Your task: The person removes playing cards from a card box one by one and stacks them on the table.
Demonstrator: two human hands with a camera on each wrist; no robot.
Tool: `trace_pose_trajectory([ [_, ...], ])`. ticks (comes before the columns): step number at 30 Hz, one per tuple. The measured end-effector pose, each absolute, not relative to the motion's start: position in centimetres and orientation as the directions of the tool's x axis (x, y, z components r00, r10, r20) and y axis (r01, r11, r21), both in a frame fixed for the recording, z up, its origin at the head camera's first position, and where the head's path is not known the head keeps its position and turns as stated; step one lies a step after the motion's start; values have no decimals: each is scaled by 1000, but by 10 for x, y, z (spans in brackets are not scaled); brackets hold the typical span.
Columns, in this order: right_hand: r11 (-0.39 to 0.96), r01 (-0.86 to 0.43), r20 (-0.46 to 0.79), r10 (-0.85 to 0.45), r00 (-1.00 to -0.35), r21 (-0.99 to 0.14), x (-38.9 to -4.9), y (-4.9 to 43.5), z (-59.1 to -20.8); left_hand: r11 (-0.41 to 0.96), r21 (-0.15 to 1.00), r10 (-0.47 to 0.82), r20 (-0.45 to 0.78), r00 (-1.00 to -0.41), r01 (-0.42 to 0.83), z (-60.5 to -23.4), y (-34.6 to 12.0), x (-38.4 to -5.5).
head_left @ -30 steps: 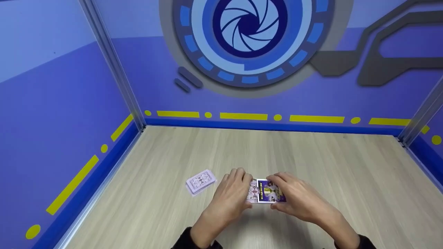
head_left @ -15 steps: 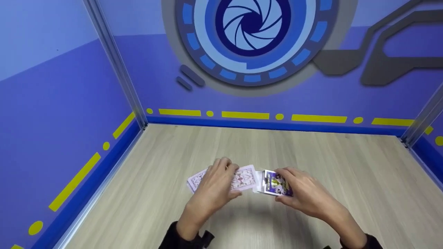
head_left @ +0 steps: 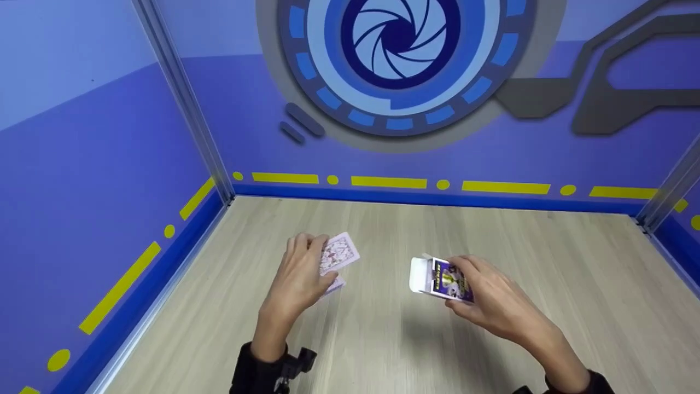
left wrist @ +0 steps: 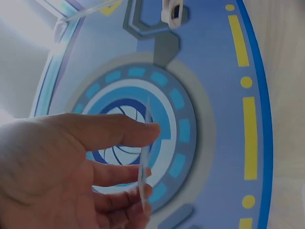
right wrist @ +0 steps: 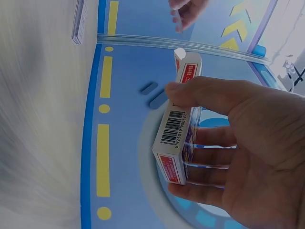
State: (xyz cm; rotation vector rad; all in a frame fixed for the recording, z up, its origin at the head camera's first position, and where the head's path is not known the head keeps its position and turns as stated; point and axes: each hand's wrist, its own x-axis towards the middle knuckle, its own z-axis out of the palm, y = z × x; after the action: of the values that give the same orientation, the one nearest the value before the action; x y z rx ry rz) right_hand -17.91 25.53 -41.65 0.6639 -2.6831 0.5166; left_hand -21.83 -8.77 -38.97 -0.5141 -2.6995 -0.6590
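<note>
My left hand (head_left: pixel 295 276) pinches a thin packet of playing cards (head_left: pixel 340 253), backs up with a pink-and-white pattern. In the left wrist view the held cards (left wrist: pixel 144 179) appear edge-on between thumb and fingertips. Below that hand a stack of playing cards (head_left: pixel 335 285) lies on the table, largely covered by the hand. The right hand (head_left: pixel 500 301) grips a purple card box (head_left: pixel 453 281) by its long sides, above the table. Its white end flap (head_left: pixel 419 274) stands open toward the left. A barcode shows on the box's side (right wrist: pixel 172 128) in the right wrist view.
The wood-grain table (head_left: pixel 383 328) is bounded by a blue printed back wall (head_left: pixel 394 164) and a left side wall (head_left: pixel 109 191). Metal posts (head_left: pixel 188 109) stand in the corners. Bare tabletop lies between the two hands.
The left hand has drawn the cards out of the box and carried them left, over the table stack. The right hand has shifted slightly right and up, still holding the box.
</note>
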Motion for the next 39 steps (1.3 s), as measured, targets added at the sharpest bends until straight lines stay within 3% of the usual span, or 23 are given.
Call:
trace_pose_trajectory([
  [7,834,-485,398,-364,-842,-264,-178,257,-416,875,420,159,217,-963,239,-400,-98,-233],
  [13,833,-486,391,-369,-843,-263,-179,255,-416,886,449,62,135,-989,117,-409,-102,-246],
  [30,844,-477,365,-375,-852,-246,-179,253,-417,903,429,51,-35,-998,31,-445,-100,-269],
  [39,855,-457,339,-366,-867,-245,-179,251,-418,911,410,58,-40,-997,37,-457,-99,-273],
])
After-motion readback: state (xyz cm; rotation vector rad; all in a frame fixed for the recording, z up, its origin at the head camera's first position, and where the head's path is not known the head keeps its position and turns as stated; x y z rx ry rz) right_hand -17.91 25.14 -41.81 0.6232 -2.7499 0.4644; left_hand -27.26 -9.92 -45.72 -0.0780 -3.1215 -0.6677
